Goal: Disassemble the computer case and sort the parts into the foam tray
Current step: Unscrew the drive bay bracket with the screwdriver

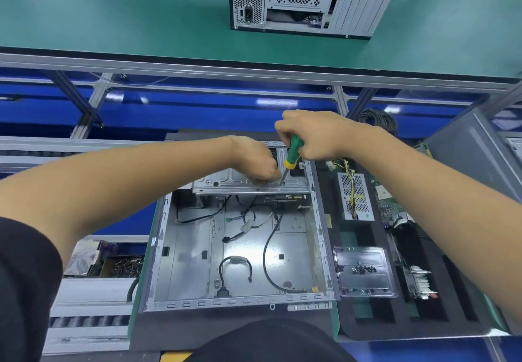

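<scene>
Closest to me, below my chin, sits the near rim of the open grey sheet-metal computer case [237, 303], lying on its side with loose black cables [268, 248] trailing across its bare floor. At its far end, both hands work on the silver stamped-metal drive cage [226, 182].

My right hand [316, 138] is clenched round the green-and-yellow-handled screwdriver [292, 152], fingers wrapped fully about the handle, with the shaft angled down so that the tip meets a screw on the cage's top face. My left hand [254, 161] rests on the cage just beside the tip, fingers curled downward. I cannot tell whether they pinch the screw or shaft or simply brace the bracket, because the knuckles hide the fingertips.

Risks as I judge them: the shaft leans rather than standing square to the screw, so the tip may cam out and skid into my left fingers, which lie right beside it. A freed screw could drop through the cage into the cables below and be hard to find. If this is the cage's last fastener, the cage may shift or fall onto the wiring once it is released.

To the right of the case lies the black foam tray [378, 316], already holding a perforated silver power supply with yellow wires [356, 197], a green circuit board [391, 203], a clear plastic lid with small dark screws [364, 271] and a finned metal part [421, 279]. The cage is not yet in it.
</scene>
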{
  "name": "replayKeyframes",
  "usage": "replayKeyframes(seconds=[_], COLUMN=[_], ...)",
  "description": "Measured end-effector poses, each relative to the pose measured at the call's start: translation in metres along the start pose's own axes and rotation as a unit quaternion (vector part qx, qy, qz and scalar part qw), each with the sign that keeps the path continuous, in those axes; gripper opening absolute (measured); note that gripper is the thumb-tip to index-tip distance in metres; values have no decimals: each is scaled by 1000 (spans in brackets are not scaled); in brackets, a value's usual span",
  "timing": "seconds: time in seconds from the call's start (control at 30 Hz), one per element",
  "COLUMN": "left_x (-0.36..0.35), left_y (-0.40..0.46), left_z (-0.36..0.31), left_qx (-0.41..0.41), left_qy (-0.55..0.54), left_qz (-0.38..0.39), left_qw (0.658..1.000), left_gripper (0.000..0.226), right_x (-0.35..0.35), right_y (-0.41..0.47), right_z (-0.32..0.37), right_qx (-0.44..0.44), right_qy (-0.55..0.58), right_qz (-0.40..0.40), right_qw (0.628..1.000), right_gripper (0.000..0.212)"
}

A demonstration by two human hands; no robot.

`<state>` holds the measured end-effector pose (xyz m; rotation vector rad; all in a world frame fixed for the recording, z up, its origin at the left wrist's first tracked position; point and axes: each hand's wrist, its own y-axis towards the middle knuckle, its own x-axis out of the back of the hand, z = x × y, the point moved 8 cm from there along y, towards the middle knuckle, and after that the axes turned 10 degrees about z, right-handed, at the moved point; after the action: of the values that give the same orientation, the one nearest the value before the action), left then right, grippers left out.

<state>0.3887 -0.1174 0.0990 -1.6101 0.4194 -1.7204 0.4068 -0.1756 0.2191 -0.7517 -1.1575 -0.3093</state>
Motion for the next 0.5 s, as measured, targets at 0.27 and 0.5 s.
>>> replayKeyframes(seconds=[0.27, 0.5], left_x=[-1, 3], left_y=[5, 4], left_z=[1, 2], left_qx=[-30, -6], left_qy=[16, -8], left_qz=[15, 13], left_qw=[999, 1000], left_gripper=[13, 9], right_x=[-2, -3], right_y=[1, 3], right_z=[-7, -7], right_qx=[-13, -14], right_qy=[20, 28], right_qz=[-3, -2], right_qw=[1000, 1000], right_gripper=[33, 34])
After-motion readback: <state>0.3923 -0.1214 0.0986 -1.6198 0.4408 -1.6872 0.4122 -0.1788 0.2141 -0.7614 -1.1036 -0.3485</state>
